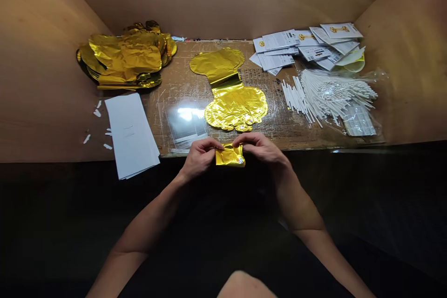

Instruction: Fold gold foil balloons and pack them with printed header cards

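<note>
Just off the table's front edge, a gold foil balloon (pixel 229 156), folded into a small packet, is pinched between both hands. My left hand (pixel 199 156) grips its left upper corner with thumb and forefinger. At its right upper corner, my right hand (pixel 260 147) has the same kind of pinch. A small round patterned spot shows on the packet's lower right. Flat gold foil balloons (pixel 235 104), shaped like a bone, lie stacked right behind the hands, apart from them.
A heap of gold foil balloons (pixel 125 58) lies at back left, above white paper sheets (pixel 131 135) overhanging the edge. Clear plastic sleeves (pixel 186 121) lie left of centre. White sticks (pixel 328 93) in a plastic bag and printed packets (pixel 279 42) are at right. Wooden walls enclose the table.
</note>
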Tool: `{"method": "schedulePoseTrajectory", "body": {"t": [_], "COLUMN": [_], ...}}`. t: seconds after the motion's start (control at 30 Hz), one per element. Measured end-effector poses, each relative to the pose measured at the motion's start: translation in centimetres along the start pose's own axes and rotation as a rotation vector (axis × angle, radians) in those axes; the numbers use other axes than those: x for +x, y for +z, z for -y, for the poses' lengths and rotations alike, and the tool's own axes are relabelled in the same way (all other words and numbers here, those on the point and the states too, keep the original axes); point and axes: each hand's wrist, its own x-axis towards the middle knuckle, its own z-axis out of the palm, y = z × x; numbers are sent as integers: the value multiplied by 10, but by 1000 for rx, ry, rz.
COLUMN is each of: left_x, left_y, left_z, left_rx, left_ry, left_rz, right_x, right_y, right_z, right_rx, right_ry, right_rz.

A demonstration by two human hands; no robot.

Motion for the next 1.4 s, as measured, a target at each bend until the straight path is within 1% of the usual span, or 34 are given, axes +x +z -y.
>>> {"method": "schedulePoseTrajectory", "body": {"t": [0.03, 0.07, 0.13, 0.2, 0.23, 0.27, 0.3, 0.33, 0.4, 0.43, 0.47, 0.5, 0.53, 0.57, 0.6, 0.63, 0.73, 0.8, 0.9, 0.97, 1.03, 1.07, 1.1, 1.13, 1.17, 1.23, 1.27, 1.3, 1.33, 1.37, 1.4], "left_x": [-3, -5, -11, -15, -15, -14, -13, -13, -16, -19, -24, -28, -31, -34, -36, -38, -38, -36, -39, -44, -51, -53, -54, -53, -51, -45, -43, -41, -41, -40, -38], "left_y": [-2, -3, -3, -4, -10, -21, -38, -61, -118, -148, -175, -198, -215, -226, -232, -233, -224, -217, -217, -221, -220, -214, -205, -191, -173, -128, -104, -82, -65, -52, -44], "left_z": [1, 1, 0, -1, -2, -3, -4, -6, -10, -11, -11, -9, -6, -3, 1, 6, 16, 19, 18, 12, 3, -2, -7, -12, -16, -22, -24, -26, -27, -28, -28], "left_rx": [86, 180, 349, 448, 478, 512, 565, 638, 844, 969, 1071, 1129, 1164, 1189, 1203, 1214, 1227, 1218, 1151, 1001, 727, 566, 408, 263, 136, -74, -170, -263, -357, -457, -553], "left_ry": [75, 160, 321, 415, 428, 418, 388, 332, 156, 23, -131, -270, -345, -383, -384, -359, -286, -246, -152, -95, -38, 7, 69, 141, 215, 330, 350, 343, 309, 250, 170], "left_rz": [-14, 2, 95, 205, 208, 145, 4, -198, -717, -905, -1015, -1035, -1002, -969, -944, -941, -995, -1024, -1084, -1133, -1167, -1170, -1157, -1128, -1084, -964, -891, -808, -716, -616, -509], "right_x": [2, 4, 11, 20, 23, 26, 29, 30, 31, 30, 29, 28, 28, 28, 28, 29, 33, 36, 37, 37, 37, 39, 40, 43, 46, 54, 57, 58, 59, 57, 54], "right_y": [-4, -7, -7, 0, 4, 8, 11, 14, 16, 17, 18, 19, 20, 22, 25, 27, 35, 40, 45, 47, 51, 55, 61, 68, 76, 92, 97, 99, 99, 95, 90], "right_z": [6, 12, 22, 27, 28, 27, 25, 22, 12, 7, 2, -2, -6, -9, -10, -10, -7, -3, 0, 0, -1, -1, 0, 2, 4, 8, 11, 13, 14, 16, 17], "right_rx": [-66, -132, -268, -403, -454, -489, -504, -500, -443, -398, -348, -300, -260, -231, -213, -204, -202, -209, -212, -171, -60, 20, 107, 187, 246, 262, 222, 162, 97, 33, -27], "right_ry": [-19, -33, -41, -28, -23, -19, -17, -17, -13, -6, 2, 15, 30, 44, 54, 56, 34, 10, -11, -14, 4, 7, -2, -26, -62, -141, -161, -163, -156, -146, -138], "right_rz": [29, 71, 197, 338, 372, 376, 361, 343, 302, 285, 273, 263, 258, 258, 259, 257, 249, 256, 265, 228, 193, 185, 174, 155, 125, 35, -17, -59, -98, -132, -155]}}
